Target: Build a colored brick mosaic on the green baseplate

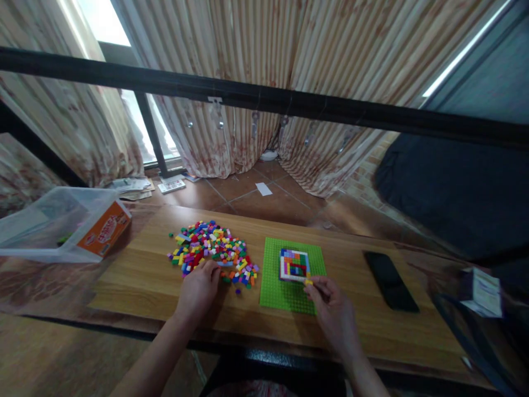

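Observation:
My left hand [199, 288] is at the near edge of a loose pile of small coloured building bricks [225, 242]. Its fingers are curled together among the bricks, and whatever they may hold is hidden. Between thumb and fingertips of my right hand [334, 309] is a small yellow brick [308, 282]. That brick is at the near right corner of a square brick build [294, 266], which has a white and blue outer wall and a multicoloured inside. Under the build lies a green studded baseplate [273, 289].
A clear plastic box [45, 220] with an orange label stands left of the wooden board [136, 281]. On the right lies a black phone [390, 281], with a small white and purple carton [481, 292] beyond it. A dark rail [264, 95] crosses behind the table, before curtains.

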### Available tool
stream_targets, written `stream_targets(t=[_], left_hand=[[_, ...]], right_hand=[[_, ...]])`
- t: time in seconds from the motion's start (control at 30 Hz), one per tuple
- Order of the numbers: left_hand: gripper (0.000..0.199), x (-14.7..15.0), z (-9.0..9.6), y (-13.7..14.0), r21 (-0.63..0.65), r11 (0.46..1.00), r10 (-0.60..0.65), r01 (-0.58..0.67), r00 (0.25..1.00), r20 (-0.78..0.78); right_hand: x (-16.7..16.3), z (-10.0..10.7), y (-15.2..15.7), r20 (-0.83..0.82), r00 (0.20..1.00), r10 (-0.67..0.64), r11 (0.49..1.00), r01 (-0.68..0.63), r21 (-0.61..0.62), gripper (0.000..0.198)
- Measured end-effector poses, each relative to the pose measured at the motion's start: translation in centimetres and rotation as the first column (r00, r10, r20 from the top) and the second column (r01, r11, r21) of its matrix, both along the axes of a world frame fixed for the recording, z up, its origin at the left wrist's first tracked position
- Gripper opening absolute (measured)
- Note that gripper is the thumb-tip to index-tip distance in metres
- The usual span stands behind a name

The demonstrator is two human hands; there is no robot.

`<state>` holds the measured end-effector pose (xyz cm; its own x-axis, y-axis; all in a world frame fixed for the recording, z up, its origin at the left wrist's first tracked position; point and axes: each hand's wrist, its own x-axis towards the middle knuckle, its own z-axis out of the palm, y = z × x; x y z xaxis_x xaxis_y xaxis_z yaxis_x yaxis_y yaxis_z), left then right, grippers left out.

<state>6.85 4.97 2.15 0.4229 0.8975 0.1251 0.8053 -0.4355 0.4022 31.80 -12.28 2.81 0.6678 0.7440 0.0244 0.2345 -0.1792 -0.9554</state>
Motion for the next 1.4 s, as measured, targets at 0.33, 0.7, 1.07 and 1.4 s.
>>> stream_targets(t=[0.33,0.7,1.07,1.4], left_hand=[[0.026,0.2,-0.1,-1.1,0.115,0.993,0.024,-0.035,0.995,0.099],[0.025,-0.2,-0.9,-2.7,0.186,0.982,-0.048,0.004,0.971,0.235],[0.026,-0.7,-0.2,-3.1,0.165,0.986,-0.054,0.012,0.965,0.257],[0.027,-0.9,0.2,-3.3,0.141,0.99,-0.048,0.006,0.954,0.296]], right_hand=[[3.2,-1.6,3.1,0.268,0.959,-0.096,0.995,0.083,0.059,0.028],[4.3,-3.7,3.7,0.112,0.992,-0.065,0.998,0.065,0.005,0.024],[3.5,-0.8,3.6,0.629,0.777,0.023,0.993,0.057,-0.107,0.018],[4.3,-1.0,3.8,0.275,0.961,0.013,0.991,0.025,-0.132,0.022]])
